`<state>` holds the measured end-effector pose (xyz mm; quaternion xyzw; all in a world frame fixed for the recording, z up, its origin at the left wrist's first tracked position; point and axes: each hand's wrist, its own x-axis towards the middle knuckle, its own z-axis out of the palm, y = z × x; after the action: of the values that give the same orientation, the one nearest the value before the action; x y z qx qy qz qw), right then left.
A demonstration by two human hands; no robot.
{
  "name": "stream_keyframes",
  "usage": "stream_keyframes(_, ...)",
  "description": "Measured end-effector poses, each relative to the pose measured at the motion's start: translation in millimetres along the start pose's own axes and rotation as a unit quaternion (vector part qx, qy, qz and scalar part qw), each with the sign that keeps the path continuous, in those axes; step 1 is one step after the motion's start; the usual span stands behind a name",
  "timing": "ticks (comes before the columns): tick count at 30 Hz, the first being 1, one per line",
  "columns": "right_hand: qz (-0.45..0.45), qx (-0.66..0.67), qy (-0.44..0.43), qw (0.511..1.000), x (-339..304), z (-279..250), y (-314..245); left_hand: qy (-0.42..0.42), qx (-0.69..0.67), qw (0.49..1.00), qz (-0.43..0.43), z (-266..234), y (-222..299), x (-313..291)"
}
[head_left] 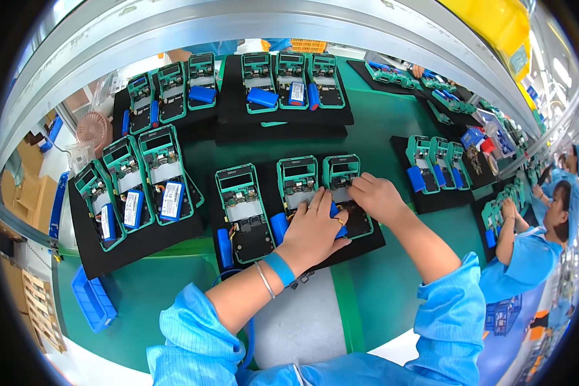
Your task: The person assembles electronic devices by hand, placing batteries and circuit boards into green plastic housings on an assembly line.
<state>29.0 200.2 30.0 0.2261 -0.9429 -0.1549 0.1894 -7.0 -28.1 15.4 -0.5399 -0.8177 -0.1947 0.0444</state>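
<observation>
Three green open device housings with circuit boards lie in a row on a black foam mat in front of me. My left hand [312, 228], wearing a blue wrist strap and a bangle, reaches across the middle housing [297, 168]. Its closed fingers are on a blue battery pack [339, 217] at the right housing [363, 225]. My right hand [376, 198] is at that housing's upper part, fingers pinched together; what they hold is hidden. The left housing [243, 212] is untouched, with a blue battery pack [225, 248] beside its lower left edge.
More housings with blue packs lie on a left mat [141, 241], at the back and on a right mat [431, 199]. A blue bin [93, 299] stands at the left; a pink fan [94, 132] behind it. Co-workers [527, 251] sit at the right. A metal frame [238, 29] crosses overhead.
</observation>
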Motion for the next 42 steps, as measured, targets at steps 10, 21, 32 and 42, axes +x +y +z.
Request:
stream_keyframes(10,0.080,0.032,0.008,0.996,13,-7,-1,-0.025,-0.005,1.000,-0.010,-4,-1,2)
stream_keyframes(21,0.432,0.240,-0.090,0.865,-13,-19,-30,-0.005,0.019,1.000,0.013,9,-3,5)
stream_keyframes(32,0.423,0.236,-0.086,0.871,-21,7,-20,-0.049,0.034,0.998,0.007,-17,-4,-7)
stream_keyframes(42,0.521,0.216,-0.071,0.822,-75,-19,-41,0.091,-0.319,0.883,-0.331,-88,-53,-194)
